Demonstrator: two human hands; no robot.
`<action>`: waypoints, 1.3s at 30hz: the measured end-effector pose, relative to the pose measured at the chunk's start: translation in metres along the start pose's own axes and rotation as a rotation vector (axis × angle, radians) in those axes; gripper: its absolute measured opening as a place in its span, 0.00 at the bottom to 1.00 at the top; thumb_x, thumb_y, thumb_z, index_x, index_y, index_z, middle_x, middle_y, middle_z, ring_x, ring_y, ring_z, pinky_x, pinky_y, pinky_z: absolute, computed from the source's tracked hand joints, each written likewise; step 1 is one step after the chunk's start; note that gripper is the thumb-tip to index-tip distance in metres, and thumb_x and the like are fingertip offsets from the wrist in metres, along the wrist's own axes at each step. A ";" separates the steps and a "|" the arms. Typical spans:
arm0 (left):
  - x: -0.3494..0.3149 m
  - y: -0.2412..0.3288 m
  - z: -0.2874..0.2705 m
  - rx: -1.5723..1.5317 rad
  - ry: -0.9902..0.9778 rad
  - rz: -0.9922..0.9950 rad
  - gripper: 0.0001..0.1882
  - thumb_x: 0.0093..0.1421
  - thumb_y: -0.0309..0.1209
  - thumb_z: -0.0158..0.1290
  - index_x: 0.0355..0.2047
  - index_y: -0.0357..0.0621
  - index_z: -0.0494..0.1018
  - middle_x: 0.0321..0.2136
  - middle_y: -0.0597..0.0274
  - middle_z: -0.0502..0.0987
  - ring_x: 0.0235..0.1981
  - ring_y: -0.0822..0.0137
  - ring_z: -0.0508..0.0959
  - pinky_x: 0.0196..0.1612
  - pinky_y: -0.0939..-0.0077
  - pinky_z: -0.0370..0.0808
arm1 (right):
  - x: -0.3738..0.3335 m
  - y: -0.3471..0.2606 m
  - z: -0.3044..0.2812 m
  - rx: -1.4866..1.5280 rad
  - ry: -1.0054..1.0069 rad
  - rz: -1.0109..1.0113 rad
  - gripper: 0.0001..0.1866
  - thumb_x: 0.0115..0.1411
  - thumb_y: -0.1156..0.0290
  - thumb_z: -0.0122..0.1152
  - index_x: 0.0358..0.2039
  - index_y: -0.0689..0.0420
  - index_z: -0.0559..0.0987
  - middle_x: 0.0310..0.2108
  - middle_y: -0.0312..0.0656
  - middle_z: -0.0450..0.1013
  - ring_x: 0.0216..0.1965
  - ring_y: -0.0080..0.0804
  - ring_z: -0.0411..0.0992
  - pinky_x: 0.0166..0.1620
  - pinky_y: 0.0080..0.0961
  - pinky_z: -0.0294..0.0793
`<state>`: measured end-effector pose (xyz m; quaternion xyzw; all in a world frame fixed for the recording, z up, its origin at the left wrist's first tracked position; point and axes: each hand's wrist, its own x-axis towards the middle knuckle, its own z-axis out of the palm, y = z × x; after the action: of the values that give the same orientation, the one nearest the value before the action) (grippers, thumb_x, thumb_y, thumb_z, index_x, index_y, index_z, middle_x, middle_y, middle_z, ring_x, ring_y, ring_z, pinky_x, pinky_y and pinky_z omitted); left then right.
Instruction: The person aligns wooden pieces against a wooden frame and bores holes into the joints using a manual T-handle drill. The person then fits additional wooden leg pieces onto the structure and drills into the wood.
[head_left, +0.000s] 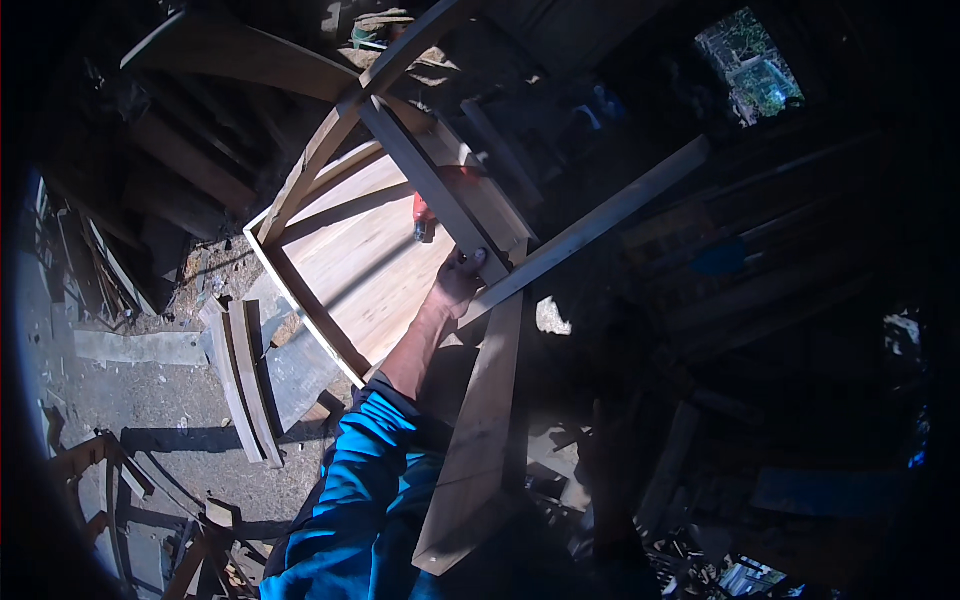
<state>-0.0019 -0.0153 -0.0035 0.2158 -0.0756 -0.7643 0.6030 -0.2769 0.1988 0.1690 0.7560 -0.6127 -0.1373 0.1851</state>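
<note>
An unfinished wooden furniture frame, with a shallow rimmed panel and several legs sticking out, fills the middle of the head view. My left hand, at the end of a blue sleeve, reaches over the panel. Its fingers are closed on the lower end of a crosswise wooden rail, near the corner where a long leg meets it. A broad, tapering leg points down toward me from the same corner. Partly hidden behind the rail, a red power tool lies on the panel. My right hand does not show.
Narrow curved wood pieces lie on the sunlit ground at the left, beside a grey flat sheet. More wooden parts stand at the lower left. Deep shadow covers the right side, where stacked boards show faintly below a bright opening.
</note>
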 end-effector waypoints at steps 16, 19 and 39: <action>-0.001 0.009 0.043 0.242 0.176 -0.082 0.14 0.62 0.37 0.54 0.42 0.40 0.70 0.36 0.54 0.76 0.37 0.61 0.77 0.43 0.65 0.75 | -0.004 0.054 0.099 0.336 0.211 -0.313 0.24 0.59 0.50 0.55 0.46 0.57 0.75 0.40 0.45 0.71 0.44 0.41 0.68 0.58 0.52 0.60; 0.004 0.009 0.046 0.411 0.305 -0.069 0.16 0.60 0.38 0.57 0.38 0.36 0.72 0.30 0.56 0.77 0.32 0.66 0.78 0.38 0.68 0.77 | -0.003 0.059 0.112 0.306 0.280 -0.357 0.23 0.58 0.51 0.57 0.46 0.55 0.76 0.36 0.42 0.70 0.40 0.38 0.68 0.52 0.48 0.63; 0.005 0.004 0.043 0.431 0.321 -0.045 0.14 0.59 0.34 0.57 0.41 0.39 0.70 0.31 0.55 0.78 0.31 0.63 0.78 0.35 0.66 0.79 | 0.009 0.005 0.083 1.978 -0.220 1.580 0.23 0.63 0.62 0.54 0.56 0.51 0.62 0.25 0.36 0.62 0.20 0.21 0.62 0.22 0.24 0.66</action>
<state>-0.0170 -0.0277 0.0355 0.4593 -0.1353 -0.6998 0.5301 -0.3153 0.1802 0.0972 -0.0140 -0.7477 0.4625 -0.4764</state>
